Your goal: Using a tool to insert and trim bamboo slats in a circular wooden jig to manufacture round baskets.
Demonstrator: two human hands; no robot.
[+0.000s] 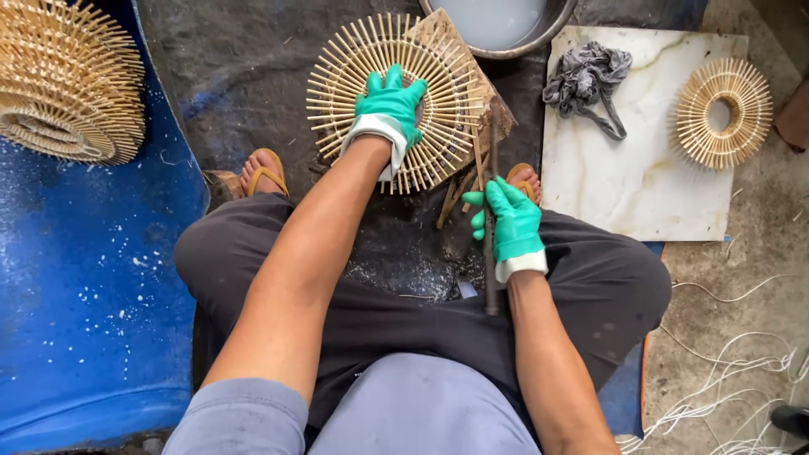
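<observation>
Bamboo-slat ring [396, 101], round, spoked

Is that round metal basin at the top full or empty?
Not empty: the round metal basin holds pale, milky liquid across its visible part; the picture's top edge hides the rest.

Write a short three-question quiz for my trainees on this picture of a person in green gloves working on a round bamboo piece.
1. True or false: the left hand lies flat on the round bamboo frame.
2. What does the right hand grip?
A. the grey rag
B. a dark tool handle
C. the metal basin
3. Fill the gap: the small bamboo ring lies on a white ______ slab.

Key: 1 true; 2 B; 3 stone.
</observation>
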